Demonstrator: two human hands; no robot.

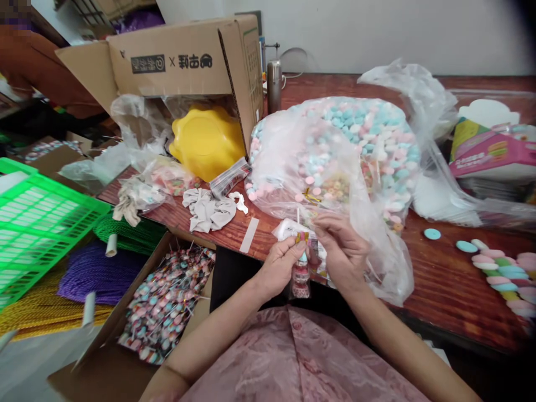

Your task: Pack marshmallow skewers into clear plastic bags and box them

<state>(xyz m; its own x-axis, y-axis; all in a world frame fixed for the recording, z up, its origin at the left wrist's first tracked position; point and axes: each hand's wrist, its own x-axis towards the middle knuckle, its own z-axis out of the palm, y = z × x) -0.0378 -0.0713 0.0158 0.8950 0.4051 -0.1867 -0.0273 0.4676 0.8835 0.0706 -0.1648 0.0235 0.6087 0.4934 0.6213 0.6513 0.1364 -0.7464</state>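
Observation:
My left hand [283,262] is closed round the neck of a bagged candy stick [301,283], with red and white candy pieces hanging below the fingers in clear wrap. Its white stick [298,216] points up above my thumb, and a gold and pink band shows at the neck. Close beside it on the right, my right hand [344,251] has its fingertips pinched together. What lies between them is too small to make out. Gold twist ties [312,195] lie just beyond my hands, near a large clear bag of pastel candies [352,123].
A cardboard box [184,42] holding a yellow container [207,139] stands at the back left. Below left, an open carton of finished candy sticks [167,296] sits by a green basket [46,223]. Loose candies [502,271] lie at right. A person in orange [42,72] is at far left.

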